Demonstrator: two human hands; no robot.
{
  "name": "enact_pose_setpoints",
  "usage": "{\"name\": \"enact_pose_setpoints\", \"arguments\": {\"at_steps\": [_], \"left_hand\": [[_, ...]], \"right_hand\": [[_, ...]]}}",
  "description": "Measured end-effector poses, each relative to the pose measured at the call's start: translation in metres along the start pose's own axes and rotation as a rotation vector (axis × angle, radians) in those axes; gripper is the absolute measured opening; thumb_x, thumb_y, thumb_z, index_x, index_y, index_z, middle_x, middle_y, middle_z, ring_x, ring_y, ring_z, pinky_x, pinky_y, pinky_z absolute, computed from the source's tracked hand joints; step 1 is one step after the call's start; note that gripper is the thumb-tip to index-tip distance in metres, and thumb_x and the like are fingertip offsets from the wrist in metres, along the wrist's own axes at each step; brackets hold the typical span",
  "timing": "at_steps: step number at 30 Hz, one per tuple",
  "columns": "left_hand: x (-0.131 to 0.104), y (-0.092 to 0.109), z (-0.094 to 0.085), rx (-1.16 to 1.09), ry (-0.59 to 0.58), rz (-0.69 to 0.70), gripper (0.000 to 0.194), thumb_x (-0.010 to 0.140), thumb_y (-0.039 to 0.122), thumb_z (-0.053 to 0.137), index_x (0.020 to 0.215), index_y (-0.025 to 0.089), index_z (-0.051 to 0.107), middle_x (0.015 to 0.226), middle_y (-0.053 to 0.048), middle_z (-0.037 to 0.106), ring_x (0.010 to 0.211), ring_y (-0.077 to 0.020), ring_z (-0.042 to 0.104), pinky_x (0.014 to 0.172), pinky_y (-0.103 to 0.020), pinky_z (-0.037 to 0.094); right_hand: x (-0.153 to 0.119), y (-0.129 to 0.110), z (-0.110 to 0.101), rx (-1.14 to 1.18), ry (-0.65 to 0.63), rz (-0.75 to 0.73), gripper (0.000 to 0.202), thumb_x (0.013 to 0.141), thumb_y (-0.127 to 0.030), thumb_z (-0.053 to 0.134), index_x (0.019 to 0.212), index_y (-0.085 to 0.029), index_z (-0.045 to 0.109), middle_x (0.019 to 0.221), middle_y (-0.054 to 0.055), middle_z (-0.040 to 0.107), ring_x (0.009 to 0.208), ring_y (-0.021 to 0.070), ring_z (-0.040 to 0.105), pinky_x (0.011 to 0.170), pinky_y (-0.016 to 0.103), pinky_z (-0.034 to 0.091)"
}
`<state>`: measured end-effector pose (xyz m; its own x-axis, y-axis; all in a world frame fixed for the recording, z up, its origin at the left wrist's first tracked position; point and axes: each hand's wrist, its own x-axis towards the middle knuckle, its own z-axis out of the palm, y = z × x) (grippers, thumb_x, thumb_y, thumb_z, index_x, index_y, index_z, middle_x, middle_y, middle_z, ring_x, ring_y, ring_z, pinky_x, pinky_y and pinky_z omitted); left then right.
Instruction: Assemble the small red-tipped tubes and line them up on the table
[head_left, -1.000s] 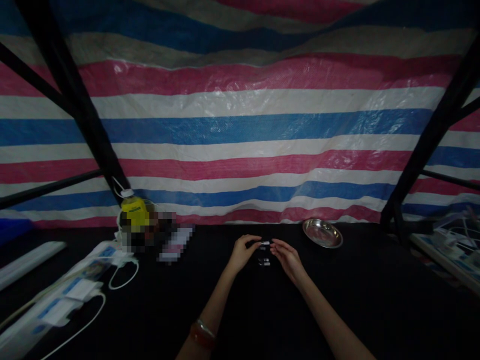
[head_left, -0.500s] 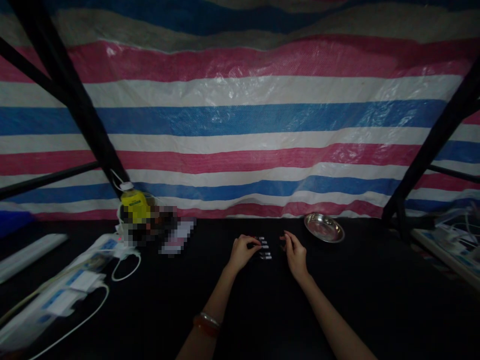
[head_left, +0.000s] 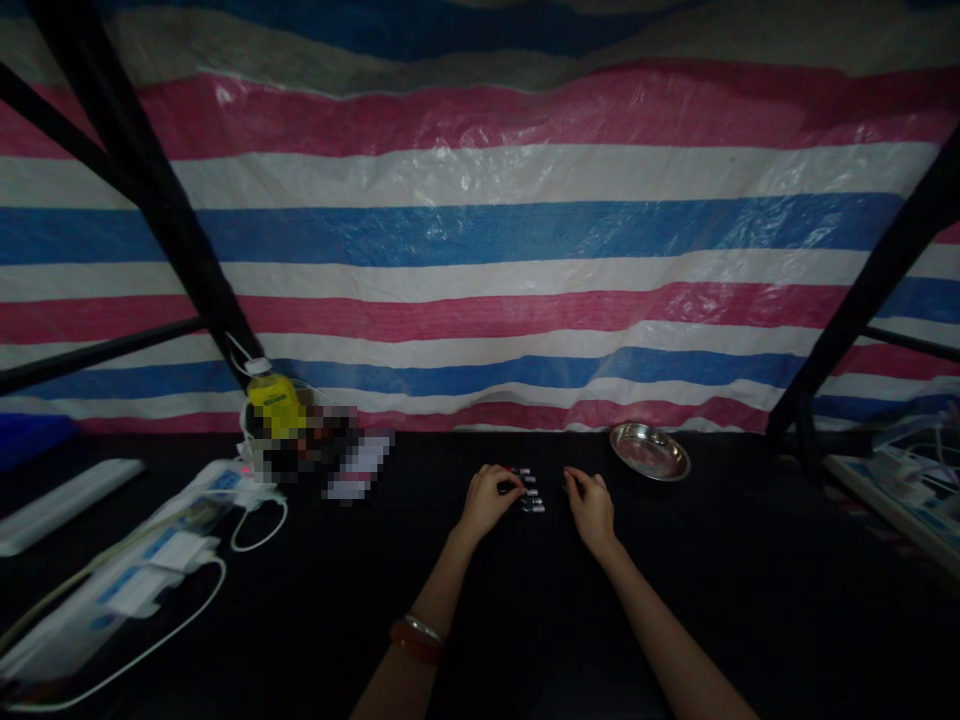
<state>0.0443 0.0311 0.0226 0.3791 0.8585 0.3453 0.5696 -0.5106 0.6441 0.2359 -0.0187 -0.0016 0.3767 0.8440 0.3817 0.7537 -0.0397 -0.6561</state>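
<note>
Several small dark stick-like pieces with silvery ends lie in a short column on the black table; their exact kind is too small to make out. My left hand is at the left side of that column, thumb and forefinger pinched together over the middle pieces. It covers part of them, and one piece appears to be between its fingertips. To the right of the column, apart from it, my right hand has its thumb and fingers closed in a pinch near the tabletop. Whatever its fingertips hold is hidden or too small to name.
A shiny round metal dish sits behind my right hand. Leftward are a blurred flat item, a yellow bottle and power strips with white cables. Black frame poles stand before a striped tarp.
My right hand's fingers have drawn together into a tighter pinch, lower over the table. My left hand stays pinched at the column. The whole view has shifted slightly.
</note>
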Motion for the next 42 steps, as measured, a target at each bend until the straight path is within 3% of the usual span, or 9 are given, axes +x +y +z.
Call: {"name": "enact_pose_setpoints", "arguments": {"at_steps": [11,22,33,38,42], "left_hand": [[0.001,-0.008,-0.002,0.033,0.001,-0.039,0.011,0.076,0.030,0.061,0.074,0.023,0.069,0.083,-0.001,0.067,0.081,-0.0170,0.057,0.082,-0.032,0.039],[-0.001,-0.003,-0.008,0.061,-0.022,-0.051,0.012,0.077,0.032,0.060,0.076,0.023,0.069,0.086,-0.002,0.066,0.085,-0.0179,0.055,0.082,-0.032,0.039],[-0.003,0.002,-0.009,0.115,-0.024,-0.026,0.015,0.078,0.033,0.059,0.073,0.022,0.067,0.079,-0.002,0.064,0.082,-0.0176,0.055,0.077,-0.030,0.039],[-0.003,0.003,-0.011,0.138,0.138,-0.038,0.017,0.081,0.033,0.055,0.078,0.022,0.066,0.083,-0.003,0.063,0.083,-0.0176,0.056,0.078,-0.030,0.040],[-0.001,-0.001,-0.013,0.205,0.275,-0.249,0.014,0.082,0.026,0.051,0.088,0.020,0.062,0.086,-0.004,0.065,0.085,-0.0189,0.058,0.075,-0.030,0.041]], "right_hand": [[-0.001,-0.011,-0.011,-0.031,-0.091,-0.020,0.039,0.086,-0.027,0.035,0.107,-0.013,0.065,0.099,0.009,0.068,0.096,0.0210,0.058,0.090,0.033,0.039],[-0.001,-0.012,-0.011,-0.075,-0.065,0.023,0.036,0.082,-0.025,0.039,0.104,-0.019,0.066,0.082,0.008,0.063,0.076,0.0202,0.059,0.074,0.031,0.044],[-0.003,-0.013,-0.011,-0.137,-0.057,-0.082,0.027,0.080,-0.023,0.044,0.090,-0.021,0.069,0.088,0.007,0.065,0.086,0.0223,0.052,0.078,0.033,0.038],[-0.005,-0.018,-0.012,-0.212,-0.024,-0.071,0.025,0.079,-0.028,0.049,0.090,-0.022,0.070,0.091,0.009,0.061,0.090,0.0245,0.050,0.077,0.036,0.037],[-0.006,-0.022,-0.011,-0.121,-0.059,-0.167,0.026,0.081,-0.027,0.047,0.097,-0.022,0.067,0.100,0.008,0.061,0.098,0.0238,0.049,0.081,0.036,0.037]]}}
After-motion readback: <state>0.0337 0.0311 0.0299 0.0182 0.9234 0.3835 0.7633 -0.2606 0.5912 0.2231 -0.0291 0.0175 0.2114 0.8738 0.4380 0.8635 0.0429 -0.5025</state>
